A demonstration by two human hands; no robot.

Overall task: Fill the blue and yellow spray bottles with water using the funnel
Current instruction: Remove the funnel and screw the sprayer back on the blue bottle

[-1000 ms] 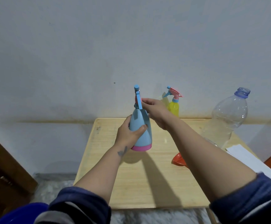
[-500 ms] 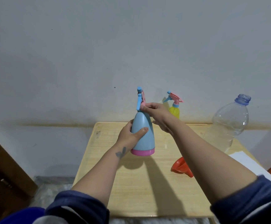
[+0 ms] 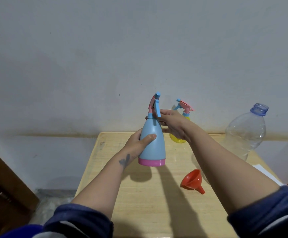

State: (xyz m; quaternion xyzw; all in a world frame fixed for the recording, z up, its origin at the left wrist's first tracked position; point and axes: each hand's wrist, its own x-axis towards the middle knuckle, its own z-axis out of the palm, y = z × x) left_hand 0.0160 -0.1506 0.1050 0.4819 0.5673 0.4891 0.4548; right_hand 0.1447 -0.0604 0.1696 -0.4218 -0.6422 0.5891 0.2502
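I hold a blue spray bottle [image 3: 152, 143] with a pink base upright above the wooden table [image 3: 139, 194]. My left hand [image 3: 138, 145] wraps its body from the left. At the bottle's neck, my right hand [image 3: 171, 124] grips the pink and blue spray head [image 3: 155, 104]. Behind my right hand a yellow spray bottle [image 3: 178, 139] with a pink and blue head stands at the table's far edge, partly hidden. An orange funnel [image 3: 192, 181] lies on its side on the table, under my right forearm.
A large clear plastic bottle [image 3: 246, 133] with an open blue neck stands at the right of the table. White paper [image 3: 266, 174] lies at the right edge. A grey wall rises right behind the table. A dark wooden piece [image 3: 4, 186] stands at the left.
The spray head has turned on the blue bottle's neck under my right hand. The view has tilted, so the table and bottles sit slightly lower in frame.
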